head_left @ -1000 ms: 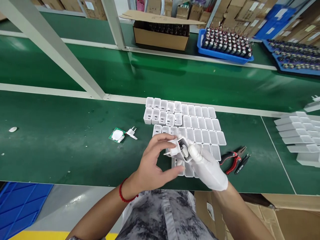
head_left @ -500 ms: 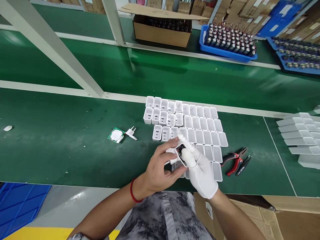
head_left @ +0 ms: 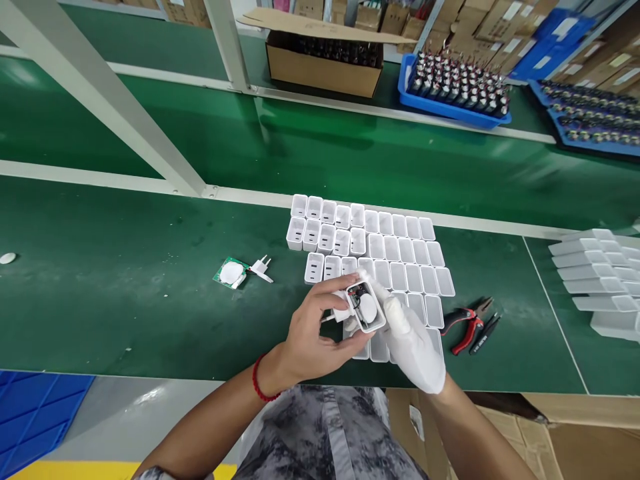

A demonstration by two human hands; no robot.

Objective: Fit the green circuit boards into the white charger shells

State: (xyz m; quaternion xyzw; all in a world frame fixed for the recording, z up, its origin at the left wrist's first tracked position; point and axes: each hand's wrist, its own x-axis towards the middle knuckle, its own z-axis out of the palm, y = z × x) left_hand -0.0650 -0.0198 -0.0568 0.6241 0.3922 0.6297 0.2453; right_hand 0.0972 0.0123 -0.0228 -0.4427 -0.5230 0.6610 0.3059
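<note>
Since half a sec ago, the thumb of the gloved R hand [head_left: 413,343] has come out of the white housing [head_left: 376,327], so its inside now shows.

Head cam: housing is held low over the table [head_left: 125,287], btwn both hands, open end tilted up toward the viewer. Bare L hand [head_left: 313,333], w/ red bracelet [head_left: 261,380], has its grip closed round the housing: thumb along near edge, fingers at far L side. R grip: index tip touches the far corner, thumb lies by the R wall; other fingers hidden, so can't tell if it grasps or just steadies. Inside: white disc [head_left: 369,309], dark wires & parts too small to ID. White plug [head_left: 342,307] sticks out on the L side, partly covered by L fingers; a pin pokes out toward L.

Rows of white housings [head_left: 391,247] fill mid table; nearest rows partly blocked by hands. To L: green circuit board [head_left: 225,275] w/ 2nd plug [head_left: 261,268]. To R: red-black pliers [head_left: 473,327], slim black tool [head_left: 485,333], lettering illegible. White stack [head_left: 593,273] cut off at R edge. On shelf: open carton [head_left: 323,72], dark contents unclear; blue tray [head_left: 453,113] of small wired parts; another blue tray [head_left: 575,138], cut off at R.
</note>
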